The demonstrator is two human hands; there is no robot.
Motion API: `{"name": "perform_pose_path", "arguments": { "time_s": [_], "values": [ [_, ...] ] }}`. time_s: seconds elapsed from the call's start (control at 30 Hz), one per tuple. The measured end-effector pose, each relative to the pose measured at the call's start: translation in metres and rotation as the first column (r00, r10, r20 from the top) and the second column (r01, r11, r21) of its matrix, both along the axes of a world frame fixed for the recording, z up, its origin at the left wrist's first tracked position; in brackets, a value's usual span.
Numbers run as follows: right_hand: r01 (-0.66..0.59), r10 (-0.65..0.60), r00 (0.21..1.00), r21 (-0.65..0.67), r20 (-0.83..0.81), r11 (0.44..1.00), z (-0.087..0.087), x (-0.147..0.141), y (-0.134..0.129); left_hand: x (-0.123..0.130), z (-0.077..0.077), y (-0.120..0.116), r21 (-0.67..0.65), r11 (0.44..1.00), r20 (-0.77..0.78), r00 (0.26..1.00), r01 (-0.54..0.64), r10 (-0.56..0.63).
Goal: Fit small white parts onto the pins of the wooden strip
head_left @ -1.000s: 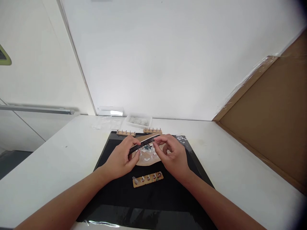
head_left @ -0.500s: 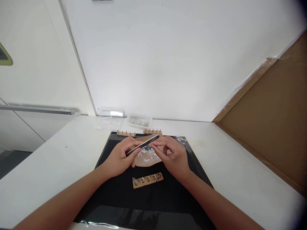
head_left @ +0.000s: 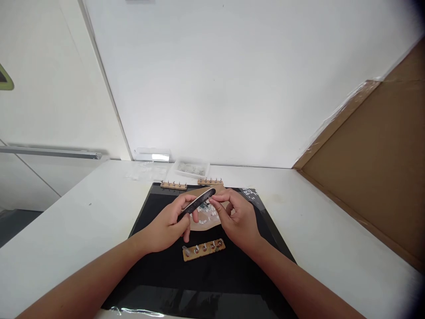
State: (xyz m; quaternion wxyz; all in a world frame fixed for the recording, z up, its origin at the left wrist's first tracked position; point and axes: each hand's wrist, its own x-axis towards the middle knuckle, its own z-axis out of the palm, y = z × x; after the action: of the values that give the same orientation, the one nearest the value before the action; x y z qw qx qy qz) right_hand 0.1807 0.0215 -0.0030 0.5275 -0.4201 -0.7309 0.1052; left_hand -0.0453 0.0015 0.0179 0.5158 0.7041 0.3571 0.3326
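My left hand [head_left: 169, 223] grips a long black nail file [head_left: 199, 200], held slanted above a black mat [head_left: 156, 266]. My right hand [head_left: 237, 217] pinches something tiny against the file's upper end; what it holds is too small to make out. Under both hands lies a tan sheet [head_left: 207, 223] strewn with small white pieces. Just in front of the hands, a small wooden strip [head_left: 203, 249] carries a row of pegs with little tips on them.
Two more wooden peg strips [head_left: 174, 185] [head_left: 210, 181] lie at the mat's far edge. A clear tray of small white pieces [head_left: 191, 168] and plastic bags [head_left: 146, 170] sit by the wall. A cardboard panel [head_left: 375, 164] leans at the right of the white table [head_left: 66, 230].
The file has slid a little down and to the left in my left hand, and my right hand has shifted slightly left with it. Nothing else moved.
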Motion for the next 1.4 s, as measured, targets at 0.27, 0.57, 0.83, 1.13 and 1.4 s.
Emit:
{"name": "perform_pose_path", "arguments": {
  "time_s": [0.27, 0.57, 0.83, 1.13, 1.4],
  "values": [
    [-0.037, 0.037, 0.999, -0.036, 0.014, 0.999, -0.009, 0.0, -0.001, 0.006, 0.003, -0.002, 0.078, 0.989, -0.143, 0.98, -0.129, 0.139],
    [0.101, -0.103, 0.99, 0.032, 0.1, 0.994, -0.001, -0.006, -0.006, 0.006, 0.001, -0.004, 0.055, 0.98, -0.187, 0.963, -0.189, 0.196],
    [0.037, -0.049, 0.995, 0.138, 0.089, 0.99, -0.006, -0.007, -0.001, 0.003, -0.008, 0.007, 0.154, 0.972, -0.169, 0.965, -0.177, 0.202],
    [0.033, -0.039, 0.998, 0.1, 0.059, 0.994, -0.011, -0.005, 0.003, 0.008, -0.012, 0.003, -0.016, 0.97, -0.142, 0.961, -0.242, 0.237],
    [0.06, -0.093, 0.978, 0.175, 0.188, 0.983, -0.011, -0.006, 0.004, 0.008, -0.014, 0.004, -0.041, 0.971, -0.097, 0.968, -0.235, 0.231]
  ]
}}
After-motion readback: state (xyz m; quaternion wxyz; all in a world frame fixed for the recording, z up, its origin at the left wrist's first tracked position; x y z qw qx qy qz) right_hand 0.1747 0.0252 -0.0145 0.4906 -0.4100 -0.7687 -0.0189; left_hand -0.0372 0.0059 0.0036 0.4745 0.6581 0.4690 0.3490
